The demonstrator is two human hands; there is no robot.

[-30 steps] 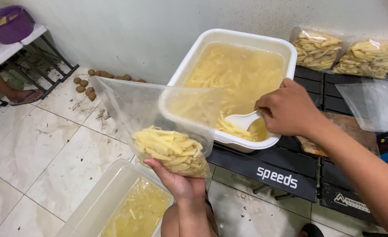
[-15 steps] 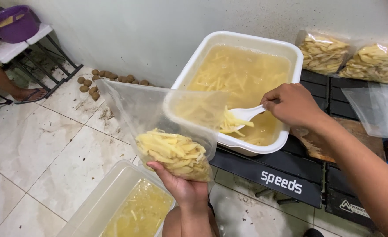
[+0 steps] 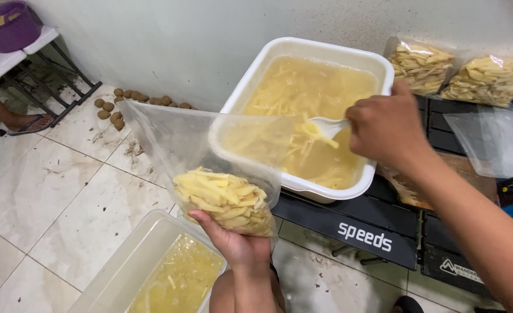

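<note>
bag: clear, pale yellow potato sticks
spoon: white
tub: white, yellowish water
bowl: purple

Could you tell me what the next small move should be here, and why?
Probably carry the white scoop across to the clear bag's open mouth: the right hand has it lifted with potato strips above the white tub, and the left hand holds the bag beside it.

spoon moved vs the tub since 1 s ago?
Yes. The white spoon in the right hand has risen from the near rim of the white tub toward the tub's middle, carrying potato strips.
</note>
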